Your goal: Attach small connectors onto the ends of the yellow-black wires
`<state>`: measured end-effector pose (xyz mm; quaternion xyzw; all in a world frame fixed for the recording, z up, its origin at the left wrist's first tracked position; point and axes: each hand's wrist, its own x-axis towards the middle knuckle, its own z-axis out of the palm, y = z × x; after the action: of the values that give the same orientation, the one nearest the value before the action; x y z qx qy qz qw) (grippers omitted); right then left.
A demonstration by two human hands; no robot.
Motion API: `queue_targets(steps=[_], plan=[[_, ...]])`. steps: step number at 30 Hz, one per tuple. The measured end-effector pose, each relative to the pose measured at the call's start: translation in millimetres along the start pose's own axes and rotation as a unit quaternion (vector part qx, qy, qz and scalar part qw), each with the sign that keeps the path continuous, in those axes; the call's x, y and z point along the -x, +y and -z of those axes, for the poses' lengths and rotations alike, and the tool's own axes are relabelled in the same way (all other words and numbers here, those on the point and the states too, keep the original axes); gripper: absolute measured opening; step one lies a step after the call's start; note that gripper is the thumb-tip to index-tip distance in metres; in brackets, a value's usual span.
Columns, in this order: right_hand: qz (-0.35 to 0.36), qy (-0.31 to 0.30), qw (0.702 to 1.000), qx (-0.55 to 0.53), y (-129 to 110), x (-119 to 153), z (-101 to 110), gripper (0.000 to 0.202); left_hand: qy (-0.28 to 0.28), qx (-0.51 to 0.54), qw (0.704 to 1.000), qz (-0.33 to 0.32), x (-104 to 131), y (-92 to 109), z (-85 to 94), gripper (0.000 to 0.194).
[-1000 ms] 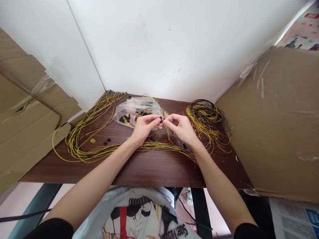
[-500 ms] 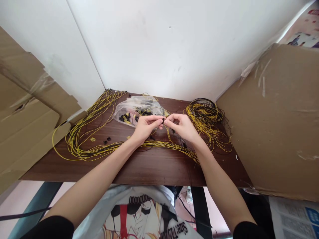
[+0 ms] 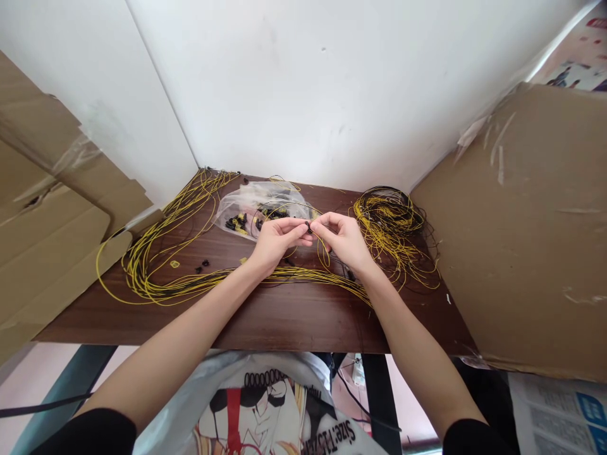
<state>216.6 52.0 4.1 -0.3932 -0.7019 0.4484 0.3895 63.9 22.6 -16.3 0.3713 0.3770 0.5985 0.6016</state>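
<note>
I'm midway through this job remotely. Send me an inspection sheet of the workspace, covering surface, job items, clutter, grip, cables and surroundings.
Surface: brown tabletop, wires and small parts lying on it.
Job items: small black part at the fingertips; transparent bag behind, holding black and yellow pieces.
Clutter: loose black pieces, yellow piece and white scrap.
Grip: left hand pinches the small black part; right hand closes finger and thumb beside it, contents too small to tell.
Cables: yellow-and-black bundle across the front and left; tangled coil at right.
Surroundings: white wall behind, cardboard on both sides. Co-workers: nothing seen.
</note>
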Motion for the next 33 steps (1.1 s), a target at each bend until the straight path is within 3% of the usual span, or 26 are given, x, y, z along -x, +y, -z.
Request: queue_targets(steps=[4,12,21,27,33], plan=[[-0.007,-0.005,1.0,-0.028,-1,0,0,0.028,0.006,0.016,1.0,0.013,0,1,-0.7,0.035],[0.051,0.015,0.997,0.06,-4,2,1,0.016,0.017,0.021,1.0,0.002,0,0,0.5,0.033],[0.054,0.082,0.99,0.105,0,1,4,0.019,-0.007,-0.079,0.991,-0.104,4,1,-2.7,0.023],[0.09,0.101,0.982,0.133,-6,4,0,0.017,0.0,-0.174,0.96,-0.217,5,0,-1.2,0.014],[0.124,0.09,0.977,0.148,-10,6,-2,0.011,0.009,-0.189,0.952,-0.241,7,-1,0.1,0.013]])
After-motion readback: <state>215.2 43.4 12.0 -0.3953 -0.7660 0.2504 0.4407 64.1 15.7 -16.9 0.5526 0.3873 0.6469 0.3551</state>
